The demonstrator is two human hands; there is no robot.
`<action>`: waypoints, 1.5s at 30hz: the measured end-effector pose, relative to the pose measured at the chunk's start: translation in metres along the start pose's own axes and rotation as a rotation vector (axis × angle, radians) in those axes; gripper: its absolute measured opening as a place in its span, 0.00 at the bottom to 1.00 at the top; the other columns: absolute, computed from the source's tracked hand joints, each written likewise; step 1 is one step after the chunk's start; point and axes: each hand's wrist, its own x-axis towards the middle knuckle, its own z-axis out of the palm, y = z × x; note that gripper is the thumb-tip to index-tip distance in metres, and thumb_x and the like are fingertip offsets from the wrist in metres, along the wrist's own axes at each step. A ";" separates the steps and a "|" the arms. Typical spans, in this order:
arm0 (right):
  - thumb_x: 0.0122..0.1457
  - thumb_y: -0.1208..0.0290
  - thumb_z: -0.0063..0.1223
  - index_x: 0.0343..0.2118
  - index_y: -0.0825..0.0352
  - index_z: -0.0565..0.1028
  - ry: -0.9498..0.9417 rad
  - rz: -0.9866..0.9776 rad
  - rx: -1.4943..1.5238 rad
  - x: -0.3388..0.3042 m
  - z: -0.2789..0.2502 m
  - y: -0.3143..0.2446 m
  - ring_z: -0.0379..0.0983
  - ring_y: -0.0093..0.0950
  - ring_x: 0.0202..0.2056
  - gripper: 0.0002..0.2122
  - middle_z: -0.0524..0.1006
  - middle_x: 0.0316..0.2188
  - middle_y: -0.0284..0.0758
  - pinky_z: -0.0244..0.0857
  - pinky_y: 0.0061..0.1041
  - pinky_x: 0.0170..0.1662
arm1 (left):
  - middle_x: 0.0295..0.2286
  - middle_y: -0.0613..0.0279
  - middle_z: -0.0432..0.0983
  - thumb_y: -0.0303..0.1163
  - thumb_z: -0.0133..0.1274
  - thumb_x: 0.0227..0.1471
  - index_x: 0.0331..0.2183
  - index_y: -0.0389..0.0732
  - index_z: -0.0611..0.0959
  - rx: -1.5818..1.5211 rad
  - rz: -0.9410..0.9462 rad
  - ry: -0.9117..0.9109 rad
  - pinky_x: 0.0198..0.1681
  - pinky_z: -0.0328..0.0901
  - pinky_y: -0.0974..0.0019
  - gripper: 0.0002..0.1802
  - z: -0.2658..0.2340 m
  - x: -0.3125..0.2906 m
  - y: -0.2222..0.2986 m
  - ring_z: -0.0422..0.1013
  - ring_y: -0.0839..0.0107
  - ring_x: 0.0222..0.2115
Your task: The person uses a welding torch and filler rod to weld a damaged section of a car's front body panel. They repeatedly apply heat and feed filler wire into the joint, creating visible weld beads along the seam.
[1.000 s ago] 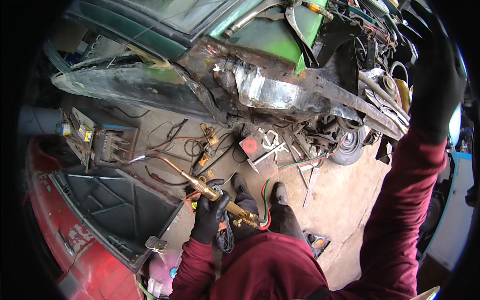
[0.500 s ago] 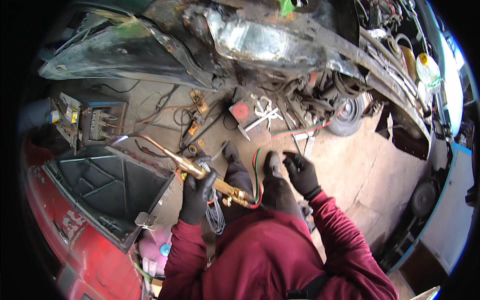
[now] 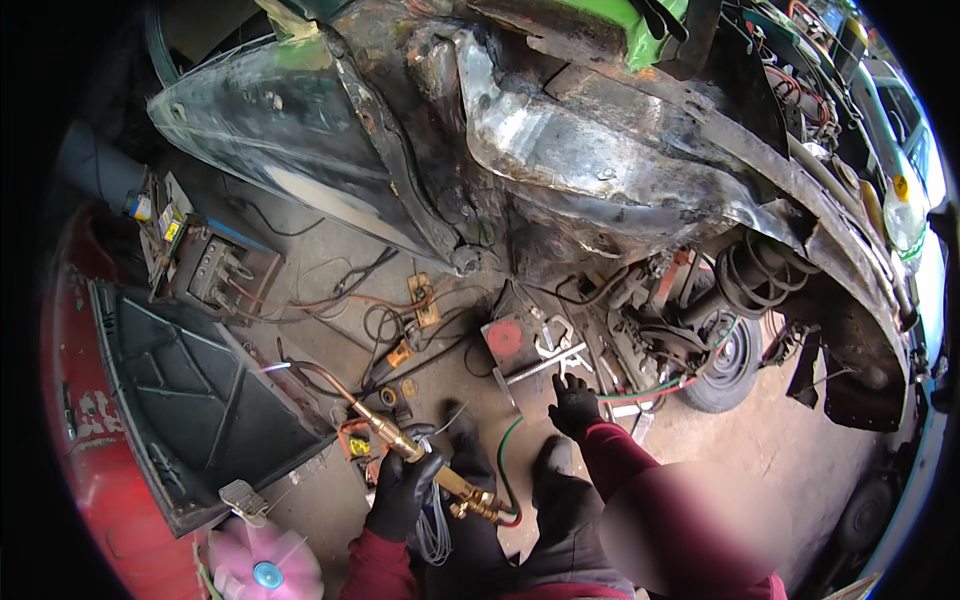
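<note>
My left hand (image 3: 405, 490), in a dark glove, is closed around the brass body of a gas torch (image 3: 465, 488). From the torch a bent copper neck runs up and left, with a small bluish-white flame at its tip. A coil of thin grey wire (image 3: 434, 530) hangs at the same hand. Red and green hoses (image 3: 508, 455) leave the torch's rear end. My right hand (image 3: 573, 408), gloved too, reaches forward with fingers apart and nothing visible in them. Just beyond its fingertips lie a long bar clamp (image 3: 540, 364) and some pale locking clamps (image 3: 556, 335) on the floor.
A rusty, stripped car body (image 3: 600, 170) spans the far side, with exposed suspension and a wheel (image 3: 725, 360). A welding machine (image 3: 215, 268), cables and an angle grinder (image 3: 392, 362) lie left. Near left are a red car panel (image 3: 110, 470) and a pink fan (image 3: 265, 560).
My right hand has moved forward from beside my leg to the clamps on the floor. The view has shifted, and my left hand still holds the lit torch.
</note>
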 end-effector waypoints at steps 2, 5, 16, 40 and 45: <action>0.60 0.54 0.64 0.76 0.61 0.58 -0.050 -0.001 -0.037 0.033 0.007 -0.004 0.57 0.53 0.73 0.43 0.60 0.75 0.51 0.60 0.62 0.69 | 0.30 0.76 0.71 0.29 0.61 0.66 0.57 0.43 0.78 0.009 -0.068 -0.009 0.22 0.56 0.75 0.20 -0.011 0.006 -0.003 0.63 0.87 0.22; 0.60 0.54 0.64 0.78 0.60 0.55 -0.059 -0.056 -0.090 0.071 0.020 -0.001 0.52 0.55 0.76 0.46 0.56 0.77 0.52 0.55 0.62 0.72 | 0.28 0.76 0.70 0.30 0.61 0.66 0.59 0.43 0.78 0.077 -0.068 -0.038 0.21 0.56 0.75 0.22 -0.021 0.018 -0.007 0.62 0.87 0.19; 0.72 0.65 0.40 0.74 0.68 0.62 0.106 -0.191 -0.384 0.151 0.115 0.045 0.69 0.56 0.65 0.28 0.77 0.57 0.54 0.48 0.71 0.72 | 0.31 0.68 0.78 0.32 0.63 0.64 0.59 0.40 0.75 0.003 -0.100 -0.070 0.18 0.59 0.75 0.25 -0.037 0.054 -0.026 0.69 0.83 0.18; 0.73 0.63 0.60 0.51 0.69 0.81 0.639 -0.061 1.404 -0.101 -0.205 -0.145 0.68 0.14 0.23 0.14 0.75 0.26 0.24 0.63 0.21 0.28 | 0.41 0.69 0.74 0.26 0.59 0.67 0.59 0.36 0.76 0.005 -0.060 -0.015 0.43 0.67 0.74 0.22 -0.047 -0.020 0.052 0.71 0.81 0.41; 0.78 0.67 0.50 0.51 0.68 0.77 0.703 -0.151 1.794 -0.076 -0.298 -0.206 0.63 0.13 0.21 0.10 0.69 0.23 0.21 0.57 0.18 0.24 | 0.36 0.70 0.76 0.31 0.59 0.67 0.58 0.39 0.77 0.073 -0.057 -0.048 0.29 0.64 0.75 0.21 -0.046 -0.021 0.069 0.71 0.84 0.29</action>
